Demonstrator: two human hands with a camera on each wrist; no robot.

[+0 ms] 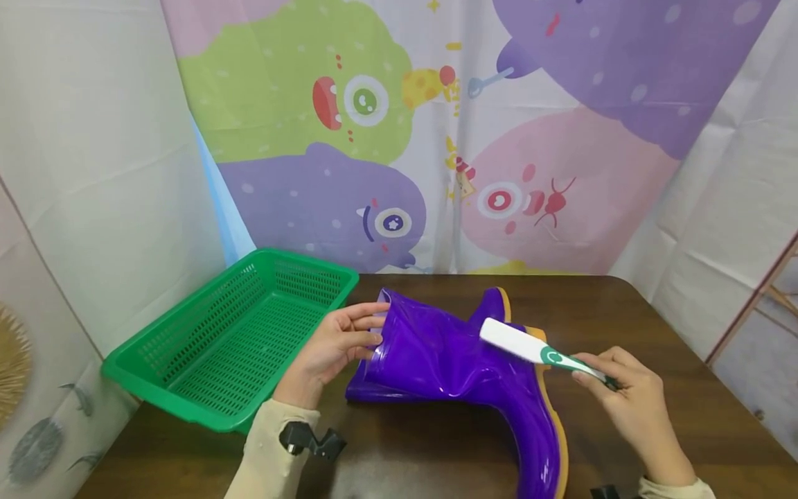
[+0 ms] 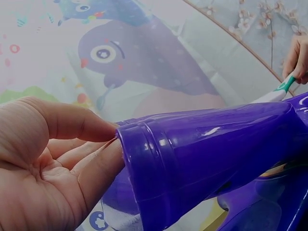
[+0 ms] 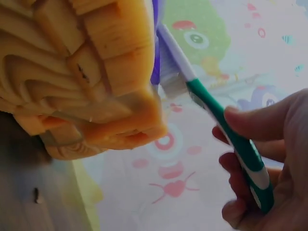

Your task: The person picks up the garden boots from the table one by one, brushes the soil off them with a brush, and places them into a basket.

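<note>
While the glossy purple rubber rain boot (image 1: 461,367) lies on its side across the dark brown wooden table (image 1: 623,312), both hands are busy with it. Left hand (image 1: 333,346) is at the open top of the shaft, thumb on the outside of the rim and the other fingers (image 2: 96,166) tucked just inside the opening, so it's pinching that cuff edge. The wrist view shows this pretty clearly, with the ribbed band of the cuff right against the fingertips.

Right hand (image 1: 630,402) has its fingers curled round the green grip of a white-and-green brush with a long handle (image 1: 536,348), basically toothbrush shaped. The white head end sits against the boot near the heel, right where the purple upper meets the tan-yellow sole (image 3: 96,72). From the right wrist camera you can see the bristle end touching the edge of that chunky treaded sole, handle angling down into the hand.

A second purple boot seems to be lying behind and under the first one, mostly hidden, so hard to say much about it.

Off to the left there's a green plastic mesh basket (image 1: 187,374), just beside the left hand, hanging a bit over the table edge. Behind everything hangs a cartoon monster curtain (image 1: 436,138) in pastel colours.
</note>
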